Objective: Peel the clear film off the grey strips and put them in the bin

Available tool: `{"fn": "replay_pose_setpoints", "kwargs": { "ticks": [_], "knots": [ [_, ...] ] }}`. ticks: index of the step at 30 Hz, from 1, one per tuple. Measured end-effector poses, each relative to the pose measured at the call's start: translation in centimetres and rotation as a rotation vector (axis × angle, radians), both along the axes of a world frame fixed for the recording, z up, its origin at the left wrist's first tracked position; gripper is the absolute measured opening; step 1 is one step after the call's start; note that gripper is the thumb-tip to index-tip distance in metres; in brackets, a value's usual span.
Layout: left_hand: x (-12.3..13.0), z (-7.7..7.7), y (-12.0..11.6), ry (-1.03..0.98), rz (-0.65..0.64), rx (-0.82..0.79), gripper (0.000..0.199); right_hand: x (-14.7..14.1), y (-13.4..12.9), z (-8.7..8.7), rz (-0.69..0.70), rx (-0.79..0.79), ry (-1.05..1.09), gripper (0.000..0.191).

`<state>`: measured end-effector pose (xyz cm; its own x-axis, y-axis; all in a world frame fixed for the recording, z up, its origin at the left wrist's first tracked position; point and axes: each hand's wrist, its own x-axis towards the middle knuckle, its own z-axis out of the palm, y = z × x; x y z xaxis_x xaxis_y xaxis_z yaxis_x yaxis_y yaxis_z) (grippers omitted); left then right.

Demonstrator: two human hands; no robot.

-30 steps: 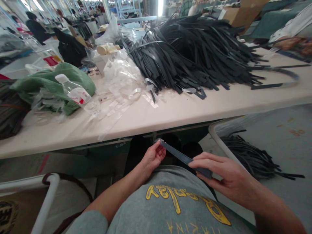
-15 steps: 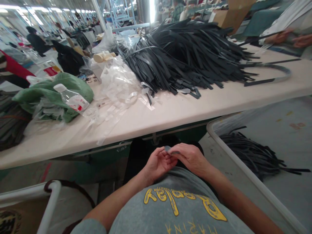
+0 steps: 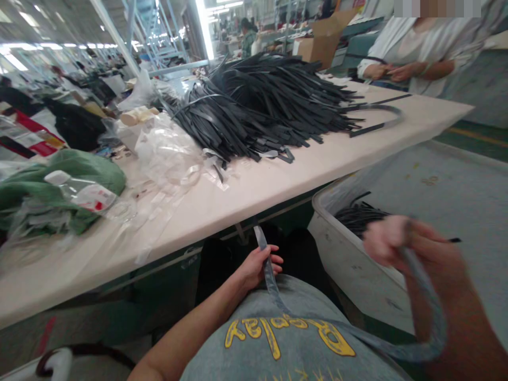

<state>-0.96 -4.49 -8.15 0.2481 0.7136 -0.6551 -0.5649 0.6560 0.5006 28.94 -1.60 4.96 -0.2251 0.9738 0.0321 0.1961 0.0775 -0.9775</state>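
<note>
My left hand [image 3: 257,266], in front of my belly, pinches a narrow grey strip [image 3: 405,351] close to one end, which sticks up past the thumb. From there the strip sags across my shirt and loops up on the right to my right hand [image 3: 413,242]. That hand is raised over the edge of a white bin and closed round the strip, blurred by motion. Ahead, a large heap of dark strips [image 3: 254,108] lies on the pale table [image 3: 238,196].
More dark strips [image 3: 355,219] lie inside the white bin [image 3: 369,286] on my right. Crumpled clear plastic [image 3: 166,151], a plastic bottle [image 3: 85,194] and green cloth [image 3: 97,168] are on the table's left. Beyond the table's right end a person [image 3: 420,58] holds a dark strip.
My hands have parted. The right has swung far right and up, drawing the strip out into a long loop; the left stays near my lap. My view has shifted to the right.
</note>
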Motion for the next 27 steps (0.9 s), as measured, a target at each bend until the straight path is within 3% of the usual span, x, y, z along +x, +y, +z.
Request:
{"fn": "replay_pose_setpoints", "kwargs": {
  "ticks": [2,4,7,10,14,18,22,24,27],
  "knots": [
    [0.7,0.6,-0.5,0.021,-0.199,0.149,0.036,-2.9,1.3,-1.3,0.08,-0.209,0.172,0.029],
    [1.2,1.1,-0.7,0.041,-0.348,0.274,0.042,-5.3,2.7,-3.3,0.154,-0.301,0.318,0.029],
    [2.0,1.8,-0.7,0.056,-0.503,0.363,0.043,-7.1,4.1,-6.3,0.192,-0.289,0.359,0.038],
    [2.5,2.5,-0.8,0.094,-0.606,0.437,0.041,-7.5,4.4,-7.6,0.179,-0.233,0.359,0.043],
    [3.0,4.1,-0.1,0.182,-0.652,0.524,0.046,-7.0,4.0,-6.1,0.067,-0.078,0.33,0.044],
    [4.4,7.1,2.8,0.32,-0.44,0.799,0.05,-7.3,3.8,-3.1,-0.105,0.107,0.217,0.028],
    [6.5,9.6,5.4,0.36,-0.339,0.889,0.035,-8.3,3.5,-0.9,-0.083,0.278,0.142,0.023],
    [7.0,10.2,5.6,0.401,-0.319,0.899,0.029,-8.5,3.1,-0.6,-0.072,0.274,0.156,0.026],
    [6.8,9.9,4.1,0.524,-0.368,0.975,0.03,-8.0,2.8,-1.2,-0.159,0.142,0.263,0.028]
  ]
}}
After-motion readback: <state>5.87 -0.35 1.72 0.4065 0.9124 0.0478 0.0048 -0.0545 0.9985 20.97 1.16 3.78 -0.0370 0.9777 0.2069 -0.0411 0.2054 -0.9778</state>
